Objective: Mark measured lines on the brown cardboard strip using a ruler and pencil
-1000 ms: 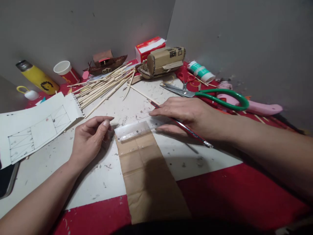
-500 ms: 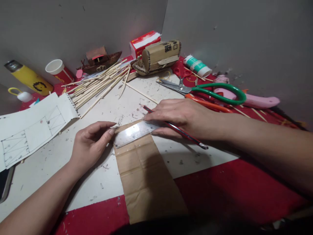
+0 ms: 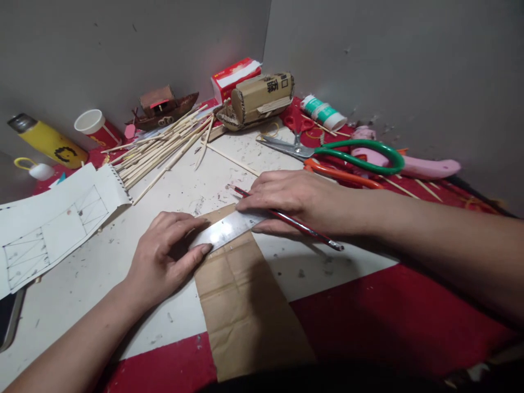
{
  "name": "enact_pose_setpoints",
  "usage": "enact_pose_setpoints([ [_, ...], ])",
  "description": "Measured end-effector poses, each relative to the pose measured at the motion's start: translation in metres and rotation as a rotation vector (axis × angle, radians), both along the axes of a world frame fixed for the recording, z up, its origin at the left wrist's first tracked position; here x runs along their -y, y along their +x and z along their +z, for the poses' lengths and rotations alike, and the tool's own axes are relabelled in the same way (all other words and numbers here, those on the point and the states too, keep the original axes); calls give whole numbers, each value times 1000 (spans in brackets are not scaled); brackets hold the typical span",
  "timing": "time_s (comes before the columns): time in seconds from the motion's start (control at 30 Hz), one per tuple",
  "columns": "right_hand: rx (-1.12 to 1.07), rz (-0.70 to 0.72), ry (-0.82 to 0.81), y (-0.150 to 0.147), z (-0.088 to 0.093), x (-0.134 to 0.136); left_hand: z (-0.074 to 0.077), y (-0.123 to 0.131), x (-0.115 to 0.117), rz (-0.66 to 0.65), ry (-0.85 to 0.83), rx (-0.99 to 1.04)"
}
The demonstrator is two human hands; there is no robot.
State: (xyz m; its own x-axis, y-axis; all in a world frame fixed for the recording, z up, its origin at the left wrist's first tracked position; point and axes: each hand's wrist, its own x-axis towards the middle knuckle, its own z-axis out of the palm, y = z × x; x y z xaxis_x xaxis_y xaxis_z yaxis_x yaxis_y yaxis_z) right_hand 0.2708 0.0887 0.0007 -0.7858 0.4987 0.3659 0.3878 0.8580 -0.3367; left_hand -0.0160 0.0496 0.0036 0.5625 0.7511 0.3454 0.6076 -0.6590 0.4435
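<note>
A clear ruler (image 3: 226, 229) lies across the far end of a creased brown cardboard strip (image 3: 229, 305). My left hand (image 3: 170, 251) holds the ruler's left end, thumb on the near edge and fingers at the far edge. At the other end, my right hand (image 3: 282, 199) grips the ruler between thumb and fingers. A red and black pencil (image 3: 297, 222) is tucked in the same hand, its tip pointing to the far left and its eraser end toward me. The ruler's right end is hidden under that hand.
Wooden sticks (image 3: 164, 144), a brown model boat (image 3: 167, 106) and a cardboard model (image 3: 264, 95) lie at the back. Green-handled scissors (image 3: 360, 153) rest beyond my right hand. At left are a drawing sheet (image 3: 61, 218), paper cup (image 3: 96, 128) and yellow bottle (image 3: 51, 139).
My left hand has moved right and closed on the ruler's left end, where it was beside it before. My right hand keeps the ruler and pencil. The view has shifted slightly.
</note>
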Motion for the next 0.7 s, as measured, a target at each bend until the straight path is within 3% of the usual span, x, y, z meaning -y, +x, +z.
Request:
enact_pose_setpoints([
  [0.37,16,28,20,1,-5,-1,-4,-4,-3,-73,9,-47],
  [0.7,71,56,-65,6,5,-2,-5,-4,-4,-94,33,-55],
])
